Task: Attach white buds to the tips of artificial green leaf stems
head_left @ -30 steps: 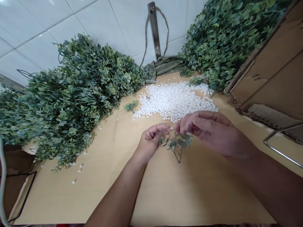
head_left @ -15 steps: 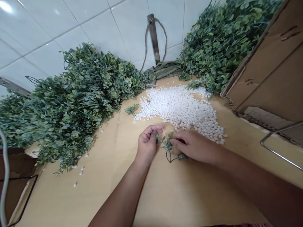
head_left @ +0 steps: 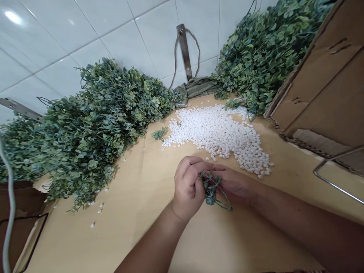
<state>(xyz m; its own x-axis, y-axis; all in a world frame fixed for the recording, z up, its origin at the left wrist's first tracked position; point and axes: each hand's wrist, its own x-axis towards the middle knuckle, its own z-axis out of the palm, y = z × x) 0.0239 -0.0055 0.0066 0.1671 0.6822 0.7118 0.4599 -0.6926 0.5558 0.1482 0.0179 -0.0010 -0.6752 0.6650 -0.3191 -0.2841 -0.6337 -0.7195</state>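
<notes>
holding sprig (head_left: pixel 210 188) outside white pile (head_left: pixel 217 131)

The sprig (head_left: pixel 210 199) looks dark green, wire loop included, though shade makes its exact tint uncertain. Plain white pieces (head_left: pixel 216 131) speckle the tan table (head_left: pixel 113 222). The left foliage heap (head_left: pixel 96 117) mixes bluish green with yellowish flecks; the right heap (head_left: pixel 258 60) is green. Grey lines grid the pale bluish-white wall tiles (head_left: pixel 156 34). The cardboard (head_left: pixel 327 94) is brown, the cloth (head_left: pixel 200 88) olive-grey.

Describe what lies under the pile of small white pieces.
The tan work surface shows between loose white pieces at the edges of the pile; whatever lies beneath its dense middle is covered.
</notes>
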